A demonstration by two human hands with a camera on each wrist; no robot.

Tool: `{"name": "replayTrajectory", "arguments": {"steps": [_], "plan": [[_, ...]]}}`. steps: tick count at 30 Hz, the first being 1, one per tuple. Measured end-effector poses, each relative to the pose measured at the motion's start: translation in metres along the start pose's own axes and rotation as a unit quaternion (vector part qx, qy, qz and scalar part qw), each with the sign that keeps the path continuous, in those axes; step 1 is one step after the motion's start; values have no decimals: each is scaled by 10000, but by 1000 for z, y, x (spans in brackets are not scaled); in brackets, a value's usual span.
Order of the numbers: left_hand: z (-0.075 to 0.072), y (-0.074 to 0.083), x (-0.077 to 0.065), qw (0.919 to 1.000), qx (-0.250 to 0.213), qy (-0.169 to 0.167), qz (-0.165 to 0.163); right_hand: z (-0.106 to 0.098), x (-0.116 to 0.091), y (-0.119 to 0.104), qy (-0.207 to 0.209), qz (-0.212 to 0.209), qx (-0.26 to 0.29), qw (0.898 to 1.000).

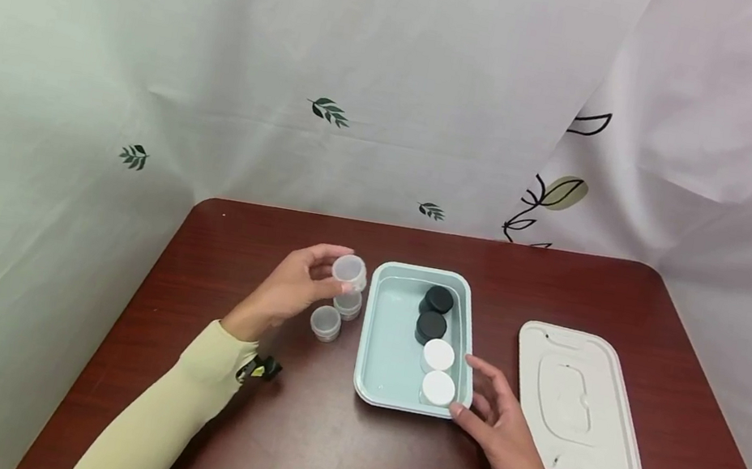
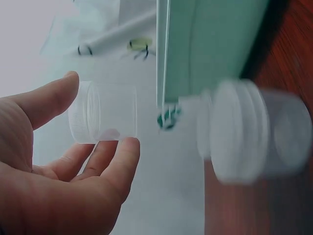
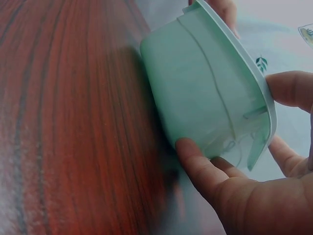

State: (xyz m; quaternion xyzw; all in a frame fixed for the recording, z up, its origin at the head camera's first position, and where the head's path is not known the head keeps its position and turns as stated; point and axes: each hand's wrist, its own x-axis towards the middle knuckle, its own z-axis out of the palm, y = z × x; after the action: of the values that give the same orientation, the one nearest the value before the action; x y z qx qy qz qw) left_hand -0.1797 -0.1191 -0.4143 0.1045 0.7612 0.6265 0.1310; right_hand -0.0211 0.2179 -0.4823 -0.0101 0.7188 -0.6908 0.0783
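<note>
My left hand holds a small clear jar left of the tub, above the table. In the left wrist view, the jar lies between thumb and fingers, its ridged lid by the thumb. Two more clear jars stand just below that hand, one nearer jar and one closer to the tub. My right hand grips the near right corner of the pale green plastic tub. The right wrist view shows its thumb at the rim and fingers against the outer wall.
Along the tub's right side stand two black-lidded jars and two white-lidded jars. A white tub lid lies on the dark red table, right of the tub. Patterned cloth hangs behind and beside the table.
</note>
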Motion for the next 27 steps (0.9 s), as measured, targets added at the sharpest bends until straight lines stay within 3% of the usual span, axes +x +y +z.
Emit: {"name": "replayTrajectory", "arguments": {"steps": [4,12,21,27], "plan": [[23,10,9,9996,156,-207,68,0,0,0,-33,-26,-21,10000],[60,17,24,9922,1216,-275,86,0,0,-1,-24,-66,-72,9999],[83,15,37,9826,1828,-290,148,0,-1,-2,33,-59,-80,9999],[92,16,43,9756,2155,-412,-26,2,-2,-1,10,23,-59,10000]]}}
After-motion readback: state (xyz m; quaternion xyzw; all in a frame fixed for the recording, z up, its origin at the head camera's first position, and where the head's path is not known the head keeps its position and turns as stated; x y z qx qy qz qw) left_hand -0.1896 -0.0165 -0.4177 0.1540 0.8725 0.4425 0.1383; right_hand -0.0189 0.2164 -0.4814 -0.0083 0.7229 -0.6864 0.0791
